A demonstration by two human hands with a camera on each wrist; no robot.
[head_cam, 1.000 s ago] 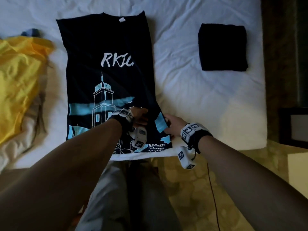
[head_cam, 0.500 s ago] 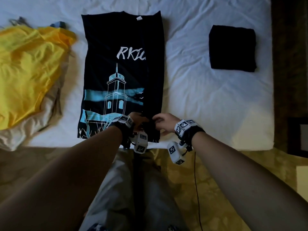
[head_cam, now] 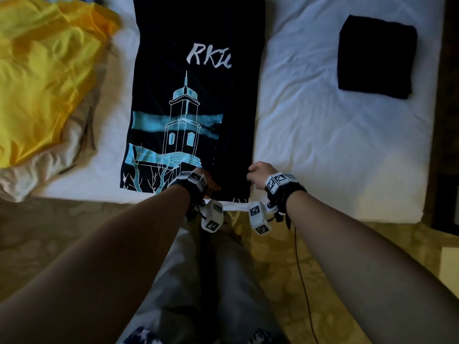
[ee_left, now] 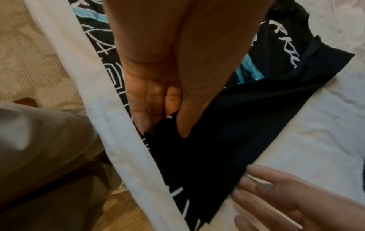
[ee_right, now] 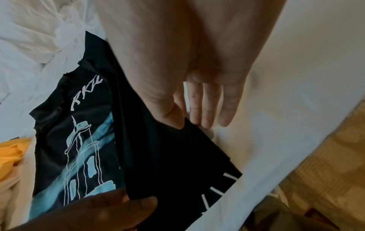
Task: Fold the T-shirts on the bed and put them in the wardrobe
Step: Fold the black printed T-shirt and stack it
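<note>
A black T-shirt (head_cam: pixel 193 95) with a blue-and-white tower print lies lengthwise on the white bed (head_cam: pixel 323 145), its right side folded over the front. At the hem, my left hand (head_cam: pixel 211 184) pinches the folded flap's inner corner between thumb and fingers (ee_left: pixel 183 125). My right hand (head_cam: pixel 258 175) pinches the shirt's right edge (ee_right: pixel 158 156) under its thumb, while the other fingers (ee_right: pixel 207 109) lie straight on the sheet. A folded black T-shirt (head_cam: pixel 376 57) rests at the far right of the bed.
A crumpled yellow T-shirt (head_cam: pixel 44 78) lies on a beige garment (head_cam: pixel 49 165) at the bed's left side. My legs stand against the bed's near edge on a patterned floor (head_cam: pixel 335 244). Dark furniture (head_cam: pixel 447 194) borders the bed on the right.
The right side flap has been laid flat over the shirt. My right hand moved from the middle of the hem out to the shirt's right edge; my left hand stayed at the hem.
</note>
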